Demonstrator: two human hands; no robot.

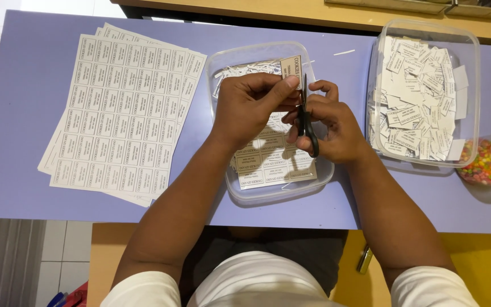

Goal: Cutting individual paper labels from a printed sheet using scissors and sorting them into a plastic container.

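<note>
Nearest, both forearms are reaching forward over the purple table (24, 187) and meeting above the middle tub (240, 196), where part-cut label strips (268, 159) are lying flat. Right hand (331, 128) is gripping black scissors (307, 122), fingers through the loops, blades pointing straight away from the body and standing almost closed along the edge of a small label (291, 65). Left hand (251, 102) is pinching that label between thumb and fingertips, holding it just left of the blades, its long axis running away from the body like theirs. Further left, uncut sheets (123, 111) are lying fanned; to the right, a second tub (475, 74) is holding cut labels, with a jar of coloured sweets (484, 162) beside it
</note>
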